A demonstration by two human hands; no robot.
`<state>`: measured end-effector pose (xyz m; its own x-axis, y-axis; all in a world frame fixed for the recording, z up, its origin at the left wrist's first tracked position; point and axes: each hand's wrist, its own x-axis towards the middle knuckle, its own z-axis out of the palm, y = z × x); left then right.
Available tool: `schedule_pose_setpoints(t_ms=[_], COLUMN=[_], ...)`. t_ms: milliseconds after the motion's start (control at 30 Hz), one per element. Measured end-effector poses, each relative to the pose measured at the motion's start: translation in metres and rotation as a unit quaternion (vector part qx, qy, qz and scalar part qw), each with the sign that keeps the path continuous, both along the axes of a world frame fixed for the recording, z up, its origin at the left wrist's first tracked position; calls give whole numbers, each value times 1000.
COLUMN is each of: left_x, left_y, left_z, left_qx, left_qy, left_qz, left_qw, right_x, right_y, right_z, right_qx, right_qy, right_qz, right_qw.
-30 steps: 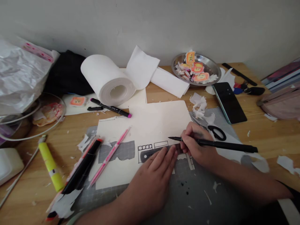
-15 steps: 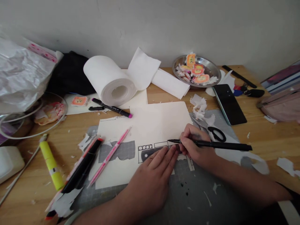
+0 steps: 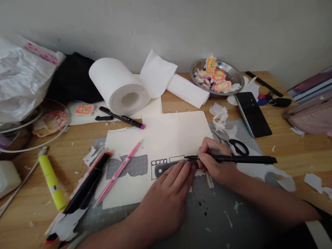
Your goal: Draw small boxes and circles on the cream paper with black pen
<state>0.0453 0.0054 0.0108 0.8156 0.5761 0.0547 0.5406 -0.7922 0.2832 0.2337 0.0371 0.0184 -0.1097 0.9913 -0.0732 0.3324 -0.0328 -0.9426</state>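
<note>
The left hand (image 3: 166,204) lies flat across the dark ruler (image 3: 166,167) on the drawing paper (image 3: 178,135), fingers extended, gripping nothing. The right hand (image 3: 220,170) has its fingers closed around the black pen (image 3: 251,159), tip at the drawn rectangle's (image 3: 177,158) right end. The paper overlies the grey cutting mat (image 3: 207,224), short of the surface's (image 3: 285,152) back edge.

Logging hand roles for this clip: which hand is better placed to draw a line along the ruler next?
The right hand, probably: it grips the black pen, tip at the paper beside the ruler. The left hand lies over the ruler, so seems better suited to steadying it.
</note>
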Motion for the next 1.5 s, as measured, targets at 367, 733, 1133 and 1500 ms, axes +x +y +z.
schedule_pose_setpoints(t_ms=[367, 733, 1133, 1500], left_x=[0, 0, 0, -4], left_y=[1, 2, 2, -3], left_z=[-1, -1, -1, 3], left_qx=[-4, -21, -13, 95], left_qy=[-2, -4, -1, -6], left_qz=[-5, -15, -13, -20], left_qw=[1000, 1000, 1000, 995], right_x=[0, 0, -3, -9], right_y=[1, 2, 1, -9], right_z=[-1, 0, 3, -2], right_qx=[-8, -20, -28, 2], right_qy=[12, -2, 39, -50], right_qz=[13, 27, -10, 88], right_qw=[1000, 999, 999, 995])
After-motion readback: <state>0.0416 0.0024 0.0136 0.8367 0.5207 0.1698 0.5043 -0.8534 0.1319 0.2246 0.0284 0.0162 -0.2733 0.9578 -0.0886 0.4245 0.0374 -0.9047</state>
